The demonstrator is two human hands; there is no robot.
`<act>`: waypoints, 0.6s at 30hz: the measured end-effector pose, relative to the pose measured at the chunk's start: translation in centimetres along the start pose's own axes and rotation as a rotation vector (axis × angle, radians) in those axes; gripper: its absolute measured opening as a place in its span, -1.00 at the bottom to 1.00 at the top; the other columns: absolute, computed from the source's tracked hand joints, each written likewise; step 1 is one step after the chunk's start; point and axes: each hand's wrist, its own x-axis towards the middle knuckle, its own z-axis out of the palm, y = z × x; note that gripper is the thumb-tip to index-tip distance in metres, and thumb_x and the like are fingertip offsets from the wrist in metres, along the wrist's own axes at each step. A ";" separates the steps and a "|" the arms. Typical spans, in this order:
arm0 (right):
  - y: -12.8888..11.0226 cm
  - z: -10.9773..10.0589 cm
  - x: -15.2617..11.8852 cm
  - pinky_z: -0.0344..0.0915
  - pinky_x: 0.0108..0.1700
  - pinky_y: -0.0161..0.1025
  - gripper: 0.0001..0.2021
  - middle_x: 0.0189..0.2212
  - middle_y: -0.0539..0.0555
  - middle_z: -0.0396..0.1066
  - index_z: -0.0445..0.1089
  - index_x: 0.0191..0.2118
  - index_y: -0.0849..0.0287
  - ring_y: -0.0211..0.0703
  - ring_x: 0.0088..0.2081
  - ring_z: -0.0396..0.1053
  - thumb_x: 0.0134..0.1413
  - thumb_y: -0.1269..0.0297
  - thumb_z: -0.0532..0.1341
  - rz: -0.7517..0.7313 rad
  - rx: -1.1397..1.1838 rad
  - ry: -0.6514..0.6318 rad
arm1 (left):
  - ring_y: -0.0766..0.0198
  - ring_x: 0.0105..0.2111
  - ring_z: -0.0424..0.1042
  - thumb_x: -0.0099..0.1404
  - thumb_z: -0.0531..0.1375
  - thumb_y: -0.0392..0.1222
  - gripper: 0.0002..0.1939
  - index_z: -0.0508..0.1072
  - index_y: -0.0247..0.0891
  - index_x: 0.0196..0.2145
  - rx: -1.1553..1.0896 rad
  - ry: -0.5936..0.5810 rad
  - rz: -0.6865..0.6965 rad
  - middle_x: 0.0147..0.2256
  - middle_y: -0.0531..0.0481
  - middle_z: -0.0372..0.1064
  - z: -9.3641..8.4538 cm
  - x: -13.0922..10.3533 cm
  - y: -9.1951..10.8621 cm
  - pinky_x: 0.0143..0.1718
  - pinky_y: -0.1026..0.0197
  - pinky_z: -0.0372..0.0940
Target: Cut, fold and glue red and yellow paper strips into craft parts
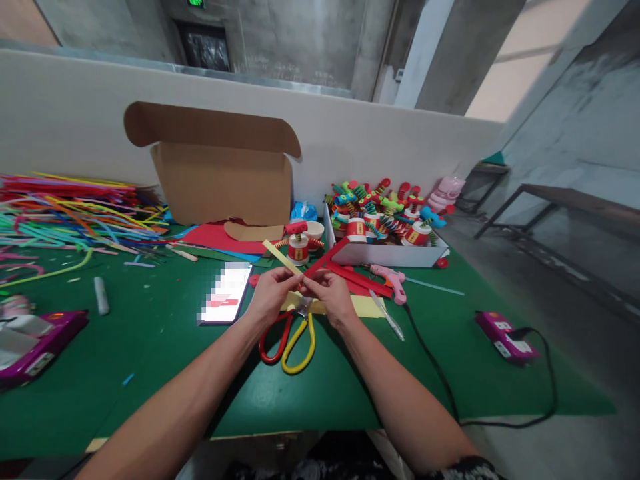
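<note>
In front of me my left hand point(274, 292) and my right hand point(327, 291) meet with fingertips pinched together. Between them a yellow paper strip point(281, 256) and a red paper strip point(327, 257) join at an angle and spread upward like a V. The join itself is partly covered by my fingers. Just below lie scissors point(299, 347) with one red and one yellow handle. Under my right hand is a pale yellow paper piece point(369, 307), and more red strips point(367, 280) lie beyond it. A small red figure point(298, 250) stands behind the strips.
A phone point(227, 292) lies to the left, a pink glue gun point(393, 280) with a black cord and a pen point(387, 317) to the right. Behind are a white box point(385, 255) of colourful figures, a cardboard box point(225, 180) and pipe cleaners point(75, 213). Purple power strips point(505, 337) flank the table.
</note>
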 end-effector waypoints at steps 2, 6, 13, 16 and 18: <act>-0.2 -0.2 0.0 0.34 -0.36 -0.31 -0.66 -0.60 -0.04 0.41 0.35 -0.50 0.24 -0.28 -0.53 0.39 -0.45 0.17 0.42 0.018 -0.018 -0.036 | 0.39 -0.64 0.24 -0.18 0.38 -0.02 -0.64 0.41 -0.34 -0.54 0.021 0.010 -0.007 -0.63 0.09 0.30 -0.1 0.0 0.0 -0.57 0.31 0.12; -0.4 -0.6 0.2 0.35 -0.36 -0.27 -0.67 -0.62 -0.03 0.40 0.34 -0.53 0.24 -0.27 -0.56 0.37 -0.44 0.16 0.42 0.027 -0.018 -0.034 | 0.38 -0.61 0.25 -0.14 0.36 -0.01 -0.67 0.44 -0.35 -0.55 0.089 -0.020 0.013 -0.60 0.04 0.32 -0.2 0.0 0.2 -0.56 0.31 0.12; -0.1 -0.3 0.1 0.36 -0.37 -0.27 -0.69 -0.65 -0.04 0.39 0.35 -0.56 0.23 -0.27 -0.58 0.37 -0.45 0.18 0.42 0.028 0.004 0.025 | 0.43 -0.60 0.21 -0.07 0.33 -0.01 -0.68 0.40 -0.32 -0.52 0.002 -0.049 0.076 -0.60 0.09 0.27 -0.2 0.3 0.1 -0.55 0.35 0.09; -0.2 -0.2 0.0 0.36 -0.36 -0.27 -0.71 -0.64 -0.02 0.41 0.36 -0.56 0.24 -0.28 -0.58 0.37 -0.44 0.19 0.41 0.051 0.012 0.008 | 0.43 -0.62 0.20 -0.05 0.33 -0.01 -0.68 0.37 -0.32 -0.56 0.050 -0.032 0.082 -0.63 0.10 0.26 -0.4 0.4 -0.2 -0.56 0.35 0.07; -0.2 -0.1 -0.1 0.36 -0.37 -0.27 -0.71 -0.64 -0.01 0.41 0.35 -0.56 0.24 -0.28 -0.59 0.37 -0.44 0.19 0.41 0.072 0.019 -0.005 | 0.43 -0.62 0.20 -0.06 0.33 -0.01 -0.67 0.36 -0.33 -0.57 0.054 -0.021 0.068 -0.64 0.09 0.27 -0.4 0.5 -0.3 -0.56 0.35 0.06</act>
